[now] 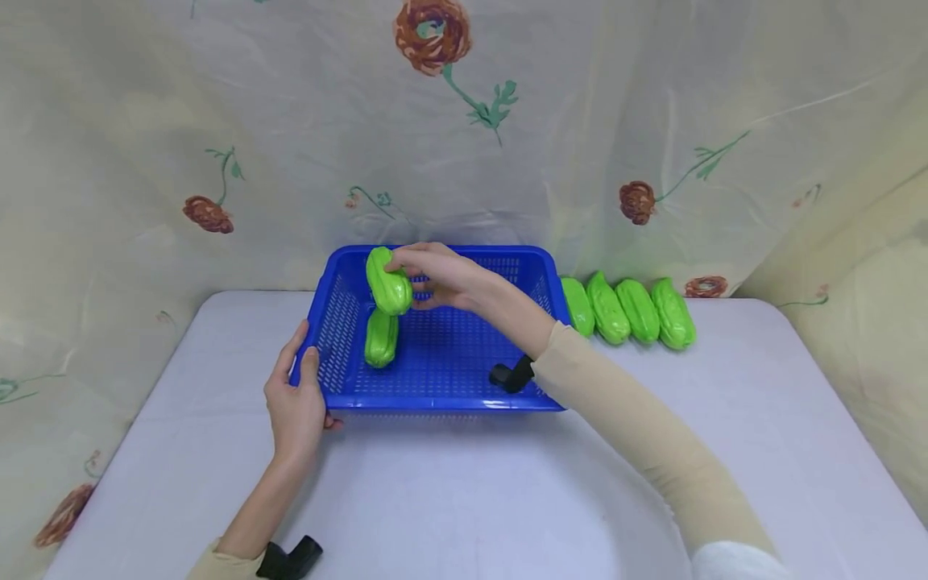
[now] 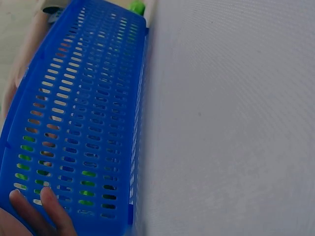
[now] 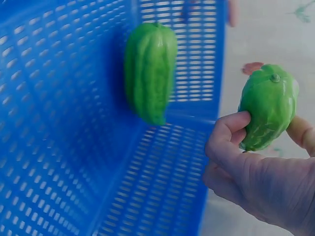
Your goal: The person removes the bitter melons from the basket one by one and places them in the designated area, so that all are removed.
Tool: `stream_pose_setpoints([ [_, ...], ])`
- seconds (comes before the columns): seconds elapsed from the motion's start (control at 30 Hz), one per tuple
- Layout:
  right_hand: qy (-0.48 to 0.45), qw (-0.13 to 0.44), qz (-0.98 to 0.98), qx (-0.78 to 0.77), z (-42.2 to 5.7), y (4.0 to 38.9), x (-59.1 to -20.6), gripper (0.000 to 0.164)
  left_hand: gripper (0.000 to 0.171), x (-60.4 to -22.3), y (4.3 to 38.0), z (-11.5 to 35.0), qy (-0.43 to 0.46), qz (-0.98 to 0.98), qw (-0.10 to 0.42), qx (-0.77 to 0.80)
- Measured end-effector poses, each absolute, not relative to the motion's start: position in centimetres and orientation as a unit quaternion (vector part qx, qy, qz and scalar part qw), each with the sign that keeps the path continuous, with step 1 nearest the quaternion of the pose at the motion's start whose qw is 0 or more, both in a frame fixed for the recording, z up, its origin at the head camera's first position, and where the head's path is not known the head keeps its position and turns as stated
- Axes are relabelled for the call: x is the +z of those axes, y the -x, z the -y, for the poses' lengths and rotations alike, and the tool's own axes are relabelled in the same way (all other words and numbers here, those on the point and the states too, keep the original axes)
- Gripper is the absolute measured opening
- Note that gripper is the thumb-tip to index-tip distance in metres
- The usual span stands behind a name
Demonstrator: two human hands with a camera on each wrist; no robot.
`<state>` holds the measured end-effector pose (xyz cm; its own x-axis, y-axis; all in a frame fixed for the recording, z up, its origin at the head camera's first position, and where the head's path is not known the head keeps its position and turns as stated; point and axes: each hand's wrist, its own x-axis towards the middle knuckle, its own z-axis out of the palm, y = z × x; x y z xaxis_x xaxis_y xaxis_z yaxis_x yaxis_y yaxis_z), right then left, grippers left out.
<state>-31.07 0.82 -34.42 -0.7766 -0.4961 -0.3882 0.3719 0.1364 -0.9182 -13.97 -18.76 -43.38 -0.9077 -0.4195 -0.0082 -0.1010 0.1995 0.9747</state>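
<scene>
My right hand [image 1: 444, 276] pinches a bright green, ridged bitter melon [image 1: 389, 282] above the far left part of a blue plastic basket [image 1: 449, 403]. In the right wrist view, thumb and fingers hold this melon [image 3: 269, 105] by its sides. A second bitter melon [image 1: 381, 338] lies inside the basket near its left wall, showing whole in the right wrist view [image 3: 150, 73]. My left hand [image 1: 297, 399] grips the basket's left front corner, thumb over the rim. Fingers [image 2: 54, 209] press the slotted outer wall in the left wrist view.
Several more bitter melons [image 1: 638, 311] lie in a row on the white table [image 1: 464, 499], just right of the basket. A flower-printed curtain [image 1: 551, 145] hangs behind and at both sides. A black wrist mount [image 1: 511, 375] on the right arm overlaps the basket's front right.
</scene>
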Motion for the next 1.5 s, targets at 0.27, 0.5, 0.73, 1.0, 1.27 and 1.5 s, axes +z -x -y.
stream_pose_setpoints([
  [0.27,0.055,0.311,-0.655,-0.686,-2.9,30.2,-32.0,0.059,0.048,-43.3,13.9,18.8,-0.17,0.763,0.128,-0.61],
  [0.5,0.076,0.306,-0.643,-0.698,-5.7,29.2,-31.0,0.061,0.048,-43.4,13.9,18.8,-0.173,0.766,0.129,-0.606],
  [0.73,0.098,0.298,-0.64,-0.701,-8.0,28.4,-30.5,0.052,0.048,-43.3,13.9,18.7,-0.169,0.764,0.13,-0.608],
  [1.0,0.086,0.285,-0.643,-0.706,-11.2,28.2,-31.0,0.055,0.049,-43.4,13.9,18.9,-0.163,0.765,0.12,-0.612],
  [1.27,0.067,0.277,-0.639,-0.715,-14.7,28.6,-31.2,0.06,0.049,-43.3,13.7,18.7,-0.165,0.766,0.126,-0.608],
  [1.5,0.051,0.265,-0.63,-0.728,-17.4,28.8,-31.5,0.064,0.049,-43.3,13.7,18.6,-0.167,0.77,0.127,-0.602],
])
